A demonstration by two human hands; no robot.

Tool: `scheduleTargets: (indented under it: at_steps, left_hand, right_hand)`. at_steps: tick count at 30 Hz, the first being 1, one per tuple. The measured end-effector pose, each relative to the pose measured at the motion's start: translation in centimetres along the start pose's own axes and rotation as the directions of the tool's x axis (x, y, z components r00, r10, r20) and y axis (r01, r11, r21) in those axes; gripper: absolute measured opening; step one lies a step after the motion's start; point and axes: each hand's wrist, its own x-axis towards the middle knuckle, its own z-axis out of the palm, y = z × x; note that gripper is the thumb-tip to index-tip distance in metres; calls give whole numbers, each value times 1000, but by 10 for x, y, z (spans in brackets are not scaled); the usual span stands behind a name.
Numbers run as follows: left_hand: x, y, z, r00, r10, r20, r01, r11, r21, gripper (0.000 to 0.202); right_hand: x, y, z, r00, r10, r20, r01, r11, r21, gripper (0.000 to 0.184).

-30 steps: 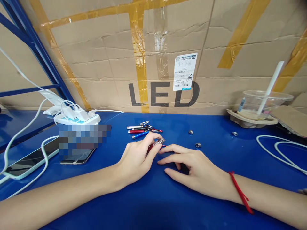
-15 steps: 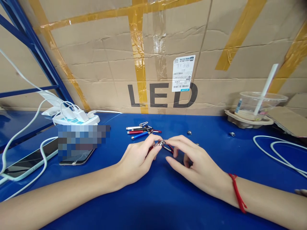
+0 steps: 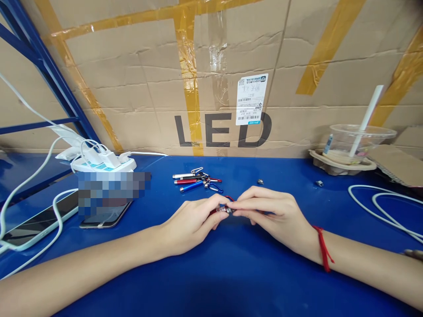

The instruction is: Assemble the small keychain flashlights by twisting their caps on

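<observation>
A small red keychain flashlight (image 3: 218, 211) with a silver end is pinched between the thumb and fingers of my left hand (image 3: 193, 222). My right hand (image 3: 272, 209) is closed at that silver end, thumb and fingertips pressed together on it; its fingers cover part of the piece. A red carabiner clip (image 3: 228, 198) shows just behind the fingertips. Beyond my hands lies a bunch of similar slim flashlights with clips: a white one (image 3: 183, 176), a red one (image 3: 185, 181) and a blue one (image 3: 191, 187), with a black one partly covered.
Small metal pieces lie on the blue table at back right (image 3: 260, 181) and farther right (image 3: 319, 183). A power strip (image 3: 127, 166) and phones (image 3: 110, 215) with cables are at left. A plastic cup (image 3: 343, 143) sits in a cardboard holder at right. A large carton (image 3: 148, 88) stands behind.
My right hand's thumb and fingers have closed onto the flashlight's silver end. Both hands sit slightly lower and nearer, uncovering the blue clip in the bunch.
</observation>
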Motion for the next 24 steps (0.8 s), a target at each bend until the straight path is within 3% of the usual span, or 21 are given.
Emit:
scheduleTargets:
  at_steps: [6, 12, 24]
  left_hand:
    - [0, -2, 0, 1000, -2, 22, 2, 1000, 18, 20]
    - [-1, -2, 0, 1000, -5, 28, 4, 1000, 13, 22]
    - [0, -1, -1, 999, -29, 40, 28, 1000, 13, 22]
  right_hand:
    - [-1, 2, -1, 999, 9, 33, -10, 1000, 26, 19]
    - [2, 0, 0, 998, -47, -43, 46, 999, -4, 11]
    - [2, 2, 1, 999, 31, -19, -31, 999, 11, 6]
